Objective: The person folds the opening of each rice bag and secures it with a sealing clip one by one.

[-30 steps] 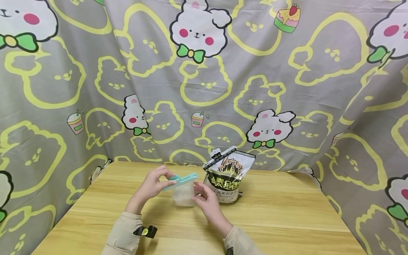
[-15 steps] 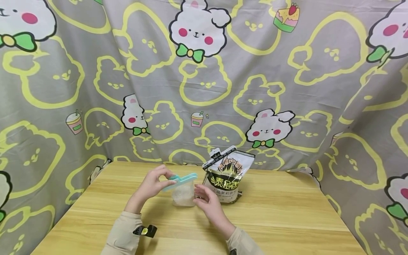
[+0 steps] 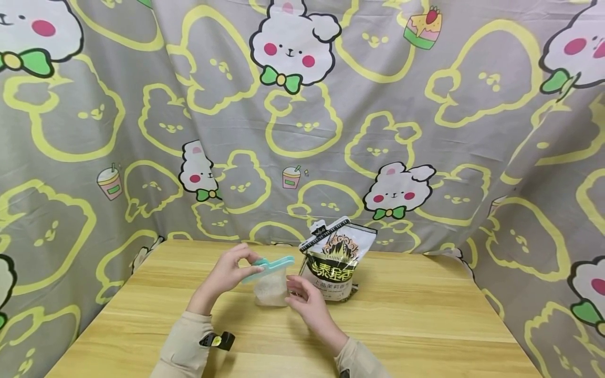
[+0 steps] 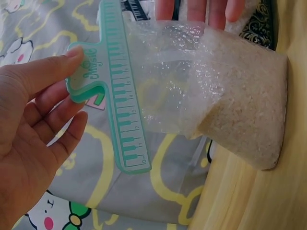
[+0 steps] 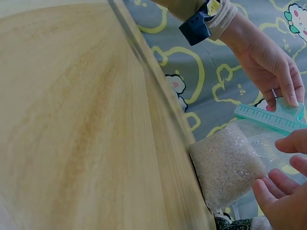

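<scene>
A clear plastic bag of rice (image 3: 271, 293) stands on the wooden table, its lower part full and its top flattened. Across that top lies a mint-green bag clip (image 4: 125, 110) with piano keys and the word "Music" printed on it. My left hand (image 3: 235, 270) pinches the clip's handle between thumb and fingers, as the left wrist view shows closely. On the bag's other side is my right hand (image 3: 309, 303), thumb and fingers loosely bent and spread. Its fingertips (image 5: 264, 184) lie at the bag's side; whether they touch it I cannot tell.
Just behind my right hand stands a larger printed bag (image 3: 337, 268), closed by a white-and-black piano-key clip (image 3: 326, 234). The wooden table (image 3: 425, 315) ends at a grey curtain (image 3: 312, 105) with cartoon rabbits, which hangs behind and at both sides.
My right hand has shifted only slightly beside the rice bag. The left hand keeps its pinch on the clip, and both bags stay in place.
</scene>
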{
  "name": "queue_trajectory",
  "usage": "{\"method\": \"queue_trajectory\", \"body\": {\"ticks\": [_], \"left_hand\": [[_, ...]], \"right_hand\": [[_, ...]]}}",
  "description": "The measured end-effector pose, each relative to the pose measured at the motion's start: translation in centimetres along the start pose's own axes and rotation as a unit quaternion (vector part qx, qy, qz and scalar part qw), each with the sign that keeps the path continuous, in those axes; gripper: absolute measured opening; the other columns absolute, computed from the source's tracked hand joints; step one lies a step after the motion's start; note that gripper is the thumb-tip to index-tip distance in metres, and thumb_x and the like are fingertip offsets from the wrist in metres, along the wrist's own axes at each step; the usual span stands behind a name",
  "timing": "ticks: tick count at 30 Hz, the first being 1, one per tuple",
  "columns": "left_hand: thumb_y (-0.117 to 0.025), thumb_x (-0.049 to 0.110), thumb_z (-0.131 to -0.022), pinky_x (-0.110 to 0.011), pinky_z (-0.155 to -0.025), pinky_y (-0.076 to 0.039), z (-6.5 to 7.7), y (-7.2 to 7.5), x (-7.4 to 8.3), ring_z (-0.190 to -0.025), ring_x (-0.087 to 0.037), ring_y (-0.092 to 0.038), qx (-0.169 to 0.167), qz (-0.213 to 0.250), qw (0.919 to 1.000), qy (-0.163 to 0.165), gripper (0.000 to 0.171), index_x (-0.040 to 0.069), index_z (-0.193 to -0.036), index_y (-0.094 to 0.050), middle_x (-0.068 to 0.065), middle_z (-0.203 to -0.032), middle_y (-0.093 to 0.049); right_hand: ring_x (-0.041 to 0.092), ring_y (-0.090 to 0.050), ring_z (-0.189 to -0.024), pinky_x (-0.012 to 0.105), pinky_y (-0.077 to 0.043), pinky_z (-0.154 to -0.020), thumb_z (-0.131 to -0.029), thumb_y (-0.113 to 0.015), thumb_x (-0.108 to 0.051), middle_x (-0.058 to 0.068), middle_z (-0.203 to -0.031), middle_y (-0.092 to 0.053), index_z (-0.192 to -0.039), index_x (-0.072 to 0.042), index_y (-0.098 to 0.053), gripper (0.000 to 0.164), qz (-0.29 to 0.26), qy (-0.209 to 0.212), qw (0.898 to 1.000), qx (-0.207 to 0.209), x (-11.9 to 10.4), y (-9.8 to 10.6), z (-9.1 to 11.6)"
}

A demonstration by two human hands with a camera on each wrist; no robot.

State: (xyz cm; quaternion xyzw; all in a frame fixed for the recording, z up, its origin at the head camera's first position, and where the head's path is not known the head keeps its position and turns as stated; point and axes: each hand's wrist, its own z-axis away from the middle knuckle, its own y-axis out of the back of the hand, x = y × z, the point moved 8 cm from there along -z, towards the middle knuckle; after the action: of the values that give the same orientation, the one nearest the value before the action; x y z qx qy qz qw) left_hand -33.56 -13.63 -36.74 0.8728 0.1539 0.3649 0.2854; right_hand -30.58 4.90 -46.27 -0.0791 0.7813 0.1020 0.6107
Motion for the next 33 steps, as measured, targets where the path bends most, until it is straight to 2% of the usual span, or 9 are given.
{"method": "queue_trajectory", "body": {"ticks": [7, 15, 20, 27, 33], "left_hand": [[-0.080, 0.014, -0.079, -0.030, -0.067, -0.048, 0.0, 0.0, -0.1, -0.078, -0.009, -0.055, 0.001, 0.002, 1.0000, 0.009, 0.013, 0.022, -0.087, -0.072, 0.007, -0.080, -0.060], [-0.079, 0.017, -0.080, -0.023, -0.071, -0.045, -0.5, -0.3, 0.2, -0.080, -0.014, -0.058, -0.001, 0.010, 0.9999, 0.008, 0.010, 0.021, -0.086, -0.072, 0.003, -0.081, -0.062], [-0.080, 0.017, -0.079, -0.023, -0.069, -0.045, -0.5, -0.4, 0.3, -0.078, -0.014, -0.057, 0.002, 0.008, 0.9999, 0.005, 0.011, 0.020, -0.087, -0.072, 0.004, -0.080, -0.061], [-0.080, 0.015, -0.078, -0.024, -0.071, -0.047, -0.6, -0.4, 0.5, -0.079, -0.015, -0.058, 0.005, 0.008, 1.0000, 0.001, 0.013, 0.020, -0.087, -0.072, -0.001, -0.081, -0.063], [-0.079, 0.017, -0.080, -0.025, -0.073, -0.047, -0.8, -0.5, 0.9, -0.079, -0.019, -0.058, 0.000, 0.013, 0.9999, -0.001, 0.011, 0.018, -0.089, -0.073, -0.005, -0.082, -0.062]], "right_hand": [[0.042, -0.052, -0.126, 0.041, -0.046, -0.104, -0.085, -0.065, 0.000, 0.027, -0.134, -0.053, -0.137, 0.003, -0.047, 0.055, 0.005, 0.004, 1.000, -0.003, 0.0, -0.1, -0.1], [0.042, -0.052, -0.126, 0.040, -0.047, -0.103, -0.085, -0.066, 0.000, 0.027, -0.135, -0.053, -0.138, 0.003, -0.047, 0.056, 0.001, 0.003, 1.000, -0.002, -0.2, -0.1, 0.1], [0.042, -0.052, -0.126, 0.033, -0.049, -0.101, -0.085, -0.066, 0.000, 0.027, -0.135, -0.053, -0.138, 0.002, -0.047, 0.056, 0.001, 0.001, 1.000, -0.003, -0.2, -0.2, 0.1], [0.042, -0.052, -0.126, 0.038, -0.048, -0.102, -0.085, -0.066, 0.001, 0.027, -0.135, -0.053, -0.138, 0.002, -0.047, 0.056, -0.002, 0.004, 1.000, -0.002, -0.3, -0.1, 0.1], [0.041, -0.052, -0.125, 0.036, -0.048, -0.102, -0.085, -0.067, -0.001, 0.026, -0.134, -0.054, -0.137, 0.001, -0.048, 0.056, 0.000, 0.003, 1.000, -0.003, -0.3, -0.1, 0.1]]}}
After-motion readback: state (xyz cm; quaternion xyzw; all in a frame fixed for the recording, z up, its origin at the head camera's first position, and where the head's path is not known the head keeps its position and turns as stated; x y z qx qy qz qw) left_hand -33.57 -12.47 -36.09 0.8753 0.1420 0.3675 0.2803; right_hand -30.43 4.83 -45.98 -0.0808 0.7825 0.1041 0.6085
